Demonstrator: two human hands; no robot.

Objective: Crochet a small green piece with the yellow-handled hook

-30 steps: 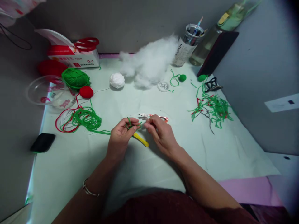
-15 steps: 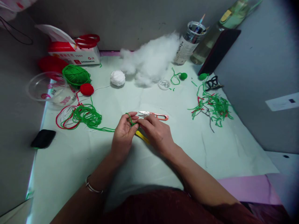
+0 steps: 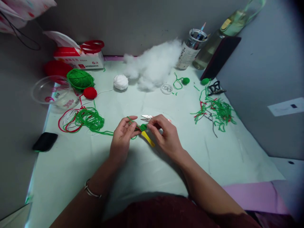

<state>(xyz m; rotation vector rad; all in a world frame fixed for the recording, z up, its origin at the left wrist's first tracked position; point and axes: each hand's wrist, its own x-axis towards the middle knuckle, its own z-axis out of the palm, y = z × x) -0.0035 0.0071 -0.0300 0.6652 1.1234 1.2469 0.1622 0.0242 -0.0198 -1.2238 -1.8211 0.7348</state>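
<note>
Green yarn runs over the fingers of my left hand (image 3: 123, 134), its thumb and fingers pinched together on the strand. A small green crocheted piece (image 3: 143, 127) sits between my two hands, and the fingertips of my right hand (image 3: 165, 133) pinch its right side. Just below the piece shows a yellow handle (image 3: 148, 139); its tip is hidden. Behind my right hand lies a pair of thread snips (image 3: 146, 117), partly covered. From my left hand the yarn leads left to a loose green coil (image 3: 89, 119).
White stuffing (image 3: 154, 65) lies at the back beside a white yarn ball (image 3: 121, 82). Green and red scraps (image 3: 219, 110) and a black clip (image 3: 216, 88) are at right. A plastic tub (image 3: 51, 91), green skein (image 3: 80, 79) and black case (image 3: 45, 141) are at left.
My hands have moved slightly apart, and the green piece now shows between them. The right hand has shifted right and covers more of the snips. The camera view has tilted a little.
</note>
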